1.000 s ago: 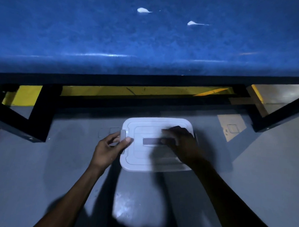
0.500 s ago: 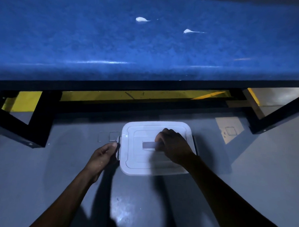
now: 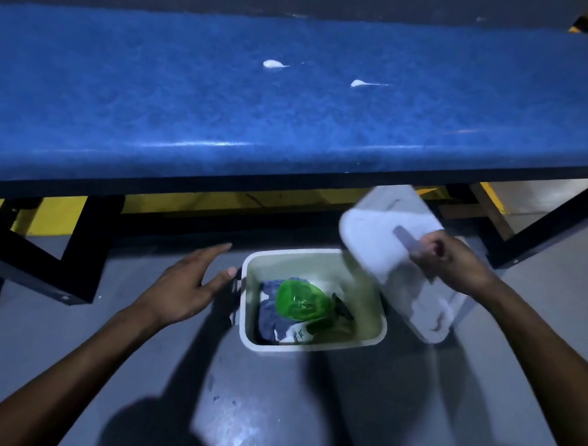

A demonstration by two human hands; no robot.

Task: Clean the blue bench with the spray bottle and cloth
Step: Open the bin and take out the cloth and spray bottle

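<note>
A: The blue worktop (image 3: 223,112) runs across the top of the view, and two white blobs sit on it, one (image 3: 272,64) near the middle and another (image 3: 359,83) just to its right, both toward the far edge.

B: And down on the grey floor (image 3: 78,341), in front of the worktop's near edge, a white box (image 3: 309,345) stands open.

A: Inside it lies a green bottle (image 3: 299,302) on its side, resting on a blue cloth (image 3: 270,314). I can't make out a spray head from here. There's a white scrap with green marking (image 3: 296,336) at the box's near wall.

B: The right hand (image 3: 452,260) has the white lid (image 3: 395,261). Its grip is closed on the lid's grey handle strip (image 3: 406,239), and the lid hangs tilted, up and to the right of the box, overlapping the box's right rim.

A: The lid looks blurred, so its edges are soft.

B: The left hand (image 3: 189,282) is flat and spread, grip open, holding nothing. The thumb tip lies just beside the box's left wall, by the dark latch (image 3: 235,299) there; whether it touches, I can't say.

A: Below the worktop, black frame legs (image 3: 48,262) angle down to the floor at left and right, with a yellow band (image 3: 192,201) behind them.

B: Both forearms reach in from the bottom corners, their shadows falling on the floor near the box.
</note>
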